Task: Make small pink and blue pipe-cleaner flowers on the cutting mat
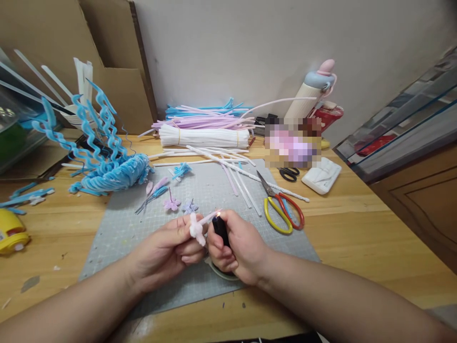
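Note:
My left hand (167, 252) pinches a small pale pink pipe-cleaner flower (197, 229) over the grey cutting mat (117, 228); its stem points right. My right hand (235, 250) is wrapped round a black lighter (220, 229), held upright right beside the flower. A small flame burns at the lighter's top, touching the stem's tip. Both hands hover close together near the mat's front edge. A round object lies partly hidden under my right hand.
Yellow-and-red scissors (282, 212) lie on the mat to the right, black scissors (289, 174) behind them. Small pink and purple flowers (172, 204) lie mid-mat. Curled blue pipe cleaners (107, 166) pile at left, bundles of white, pink and blue ones (203, 136) at the back. A yellow tool (10, 233) lies far left.

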Available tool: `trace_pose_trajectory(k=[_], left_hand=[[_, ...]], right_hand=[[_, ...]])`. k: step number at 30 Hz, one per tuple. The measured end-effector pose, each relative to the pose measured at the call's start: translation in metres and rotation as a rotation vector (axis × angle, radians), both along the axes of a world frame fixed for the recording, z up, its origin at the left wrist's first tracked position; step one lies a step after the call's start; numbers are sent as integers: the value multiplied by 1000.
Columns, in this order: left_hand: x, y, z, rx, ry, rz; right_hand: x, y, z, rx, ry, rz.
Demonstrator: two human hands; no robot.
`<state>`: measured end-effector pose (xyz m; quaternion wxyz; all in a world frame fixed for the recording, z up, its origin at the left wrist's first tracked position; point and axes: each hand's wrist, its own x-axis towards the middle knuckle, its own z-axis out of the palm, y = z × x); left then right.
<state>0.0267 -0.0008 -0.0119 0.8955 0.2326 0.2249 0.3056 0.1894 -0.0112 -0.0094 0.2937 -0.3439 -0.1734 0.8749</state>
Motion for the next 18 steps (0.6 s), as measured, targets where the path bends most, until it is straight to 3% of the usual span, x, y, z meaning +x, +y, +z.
trace_pose_trajectory(k=[18], left_hand=[[1, -1, 2, -27, 12, 0]], right_hand=[[3, 1, 0, -8, 63, 37]])
